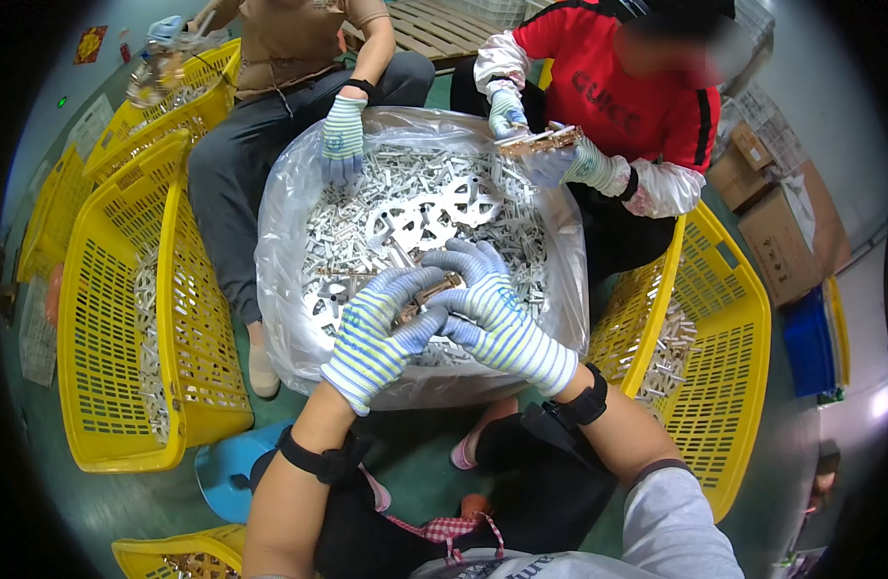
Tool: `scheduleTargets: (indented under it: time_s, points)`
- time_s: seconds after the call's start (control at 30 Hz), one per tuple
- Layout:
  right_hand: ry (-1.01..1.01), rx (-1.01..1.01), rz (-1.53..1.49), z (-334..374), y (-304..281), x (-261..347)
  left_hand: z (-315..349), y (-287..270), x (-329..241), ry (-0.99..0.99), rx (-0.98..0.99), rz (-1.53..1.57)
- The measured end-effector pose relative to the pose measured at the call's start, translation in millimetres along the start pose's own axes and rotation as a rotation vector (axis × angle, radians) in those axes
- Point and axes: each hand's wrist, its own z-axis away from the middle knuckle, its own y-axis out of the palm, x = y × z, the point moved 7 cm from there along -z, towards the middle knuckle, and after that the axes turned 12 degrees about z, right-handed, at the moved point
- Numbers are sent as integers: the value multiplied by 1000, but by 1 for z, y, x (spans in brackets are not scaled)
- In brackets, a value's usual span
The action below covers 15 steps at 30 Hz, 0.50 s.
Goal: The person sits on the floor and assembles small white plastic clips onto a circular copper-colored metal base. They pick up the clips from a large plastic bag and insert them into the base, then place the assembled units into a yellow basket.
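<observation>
Both my hands wear striped gloves with grey fingers and meet over a bin lined with clear plastic (282,227). Between them is a brownish metal piece (427,297), partly covered by my fingers. My left hand (384,328) curls around its near left side. My right hand (492,314) closes on it from the right, thumb toward the left one. Below lie many small silvery metal pieces (343,227) and some larger flat white plates with cut-outs (430,217).
Two co-workers sit across the bin; one gloved hand (344,140) reaches into it, and another person's gloves hold a brown metal piece (541,142). Yellow slotted baskets with metal pieces stand at left (179,386) and right (743,386). Cardboard boxes (787,236) sit at far right.
</observation>
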Motion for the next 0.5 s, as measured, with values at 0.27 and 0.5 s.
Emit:
scheduleTargets:
  time_s: [0.27,0.5]
  points:
    - [-22,-154,44,-2,-3,8,4,-3,20,-138,-27,201]
    - [539,-75,-307,28,26,-91,1,-42,43,-349,-321,454]
